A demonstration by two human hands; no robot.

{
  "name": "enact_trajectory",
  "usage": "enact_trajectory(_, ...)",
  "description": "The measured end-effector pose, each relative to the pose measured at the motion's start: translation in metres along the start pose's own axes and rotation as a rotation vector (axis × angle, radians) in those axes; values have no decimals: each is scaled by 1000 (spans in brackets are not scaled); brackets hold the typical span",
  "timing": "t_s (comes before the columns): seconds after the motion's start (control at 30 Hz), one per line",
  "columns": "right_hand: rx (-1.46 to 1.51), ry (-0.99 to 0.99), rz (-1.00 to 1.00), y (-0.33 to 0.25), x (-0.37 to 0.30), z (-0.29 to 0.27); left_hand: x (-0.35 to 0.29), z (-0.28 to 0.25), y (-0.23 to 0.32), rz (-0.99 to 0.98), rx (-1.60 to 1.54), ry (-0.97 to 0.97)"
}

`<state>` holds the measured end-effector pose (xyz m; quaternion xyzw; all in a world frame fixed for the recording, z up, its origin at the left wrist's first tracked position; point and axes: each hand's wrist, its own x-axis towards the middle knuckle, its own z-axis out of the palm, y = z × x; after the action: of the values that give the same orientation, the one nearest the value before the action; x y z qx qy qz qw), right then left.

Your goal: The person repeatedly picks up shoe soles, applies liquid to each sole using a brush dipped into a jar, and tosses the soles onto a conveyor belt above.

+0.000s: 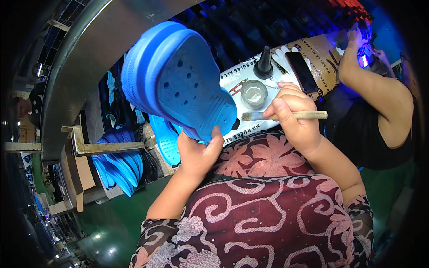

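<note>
My left hand (201, 152) grips a blue foam clog (187, 80) by its heel end, thumb on the inner side. The clog is tilted up so that its holed face turns toward me. In my right hand (295, 111) is a paintbrush (313, 115) with a wooden handle, its bristles pointing left at the clog but apart from it. Just beyond the brush stands a round glass jar (254, 94) with something pale in it. A dark cone-shaped bottle (264, 64) and red-handled pliers (239, 86) are near the jar.
A black phone (301, 71) and a white glove (282, 58) lie on the paper-covered table. Blue foam pieces (118, 163) are stacked at left, beside a metal machine frame (73, 76). At right, another person's arm (380, 94) works close by.
</note>
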<state>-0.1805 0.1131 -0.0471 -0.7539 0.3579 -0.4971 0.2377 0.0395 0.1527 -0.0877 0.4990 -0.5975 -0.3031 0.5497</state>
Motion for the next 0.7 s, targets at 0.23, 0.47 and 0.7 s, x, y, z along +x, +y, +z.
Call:
enact_trajectory(0.23, -116, -51, -52, 8, -4, -5, 2, 3, -4, 37, 28, -16)
enact_trajectory(0.47, -104, -91, -111, 2, -4, 1, 5, 13, -2, 102, 6, 28)
enact_trajectory(0.7, -61, -55, -69, 5, -5, -3, 5, 10, -3, 211, 13, -61)
